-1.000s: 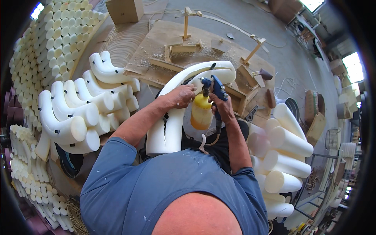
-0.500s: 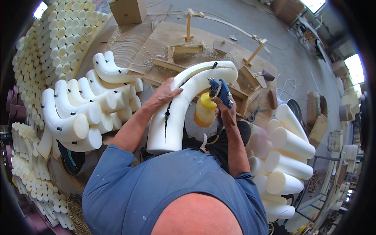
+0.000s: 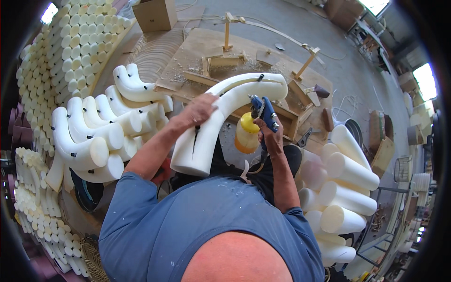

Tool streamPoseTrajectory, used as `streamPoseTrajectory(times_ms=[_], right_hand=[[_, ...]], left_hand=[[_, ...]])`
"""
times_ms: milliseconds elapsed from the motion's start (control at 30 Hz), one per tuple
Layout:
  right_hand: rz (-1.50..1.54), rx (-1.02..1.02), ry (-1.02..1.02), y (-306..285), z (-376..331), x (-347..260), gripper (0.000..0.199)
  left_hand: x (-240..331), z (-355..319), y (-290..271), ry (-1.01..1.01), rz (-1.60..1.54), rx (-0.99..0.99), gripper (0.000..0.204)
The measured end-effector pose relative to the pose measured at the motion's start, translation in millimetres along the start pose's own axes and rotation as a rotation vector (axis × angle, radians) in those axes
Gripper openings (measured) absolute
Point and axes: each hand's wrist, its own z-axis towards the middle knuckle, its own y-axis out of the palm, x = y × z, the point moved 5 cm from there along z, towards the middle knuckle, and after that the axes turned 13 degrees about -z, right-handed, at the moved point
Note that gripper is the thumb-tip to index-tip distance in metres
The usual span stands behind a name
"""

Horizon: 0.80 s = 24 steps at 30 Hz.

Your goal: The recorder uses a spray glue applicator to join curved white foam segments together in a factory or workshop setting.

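A thick, curved white foam roll point(image 3: 225, 110) lies in front of me, with a long slit along it and small black plugs in the slit. My left hand point(image 3: 199, 110) is wrapped over its bend, covering part of the slit; the fingers are slightly blurred. In my right hand point(image 3: 272, 136) is a blue spray gun point(image 3: 266, 113), held just to the right of the foam roll. Its cup point(image 3: 246, 134) has a yellow lid and amber liquid inside. The spray gun's nozzle end is close to the roll's inner curve, apart from it as far as I can see.
A wooden board point(image 3: 188, 61) with wooden blocks and upright posts lies beyond the roll. Bent foam rolls point(image 3: 94, 127) with black plugs are stacked at left. Straight foam rolls point(image 3: 347, 197) are piled at right. A cardboard box point(image 3: 155, 14) stands far left.
The near end of the foam roll has swung left and a little away from me. My left hand has shifted further over its top. The spray gun has barely moved.
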Motion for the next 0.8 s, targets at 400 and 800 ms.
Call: streamPoseTrajectory(times_ms=[400, 800], right_hand=[[-0.044, -0.066, 0.029, 16.2, 11.3, 17.0, 0.051], [-0.021, -0.085, 0.04, 14.6, 23.6, 25.8, 0.041]], left_hand=[[49.8, 6.2, 53.7, -0.328, 0.26, -0.078, 0.075], [24.5, 5.4, 76.0, -0.065, 0.294, 0.162, 0.041]])
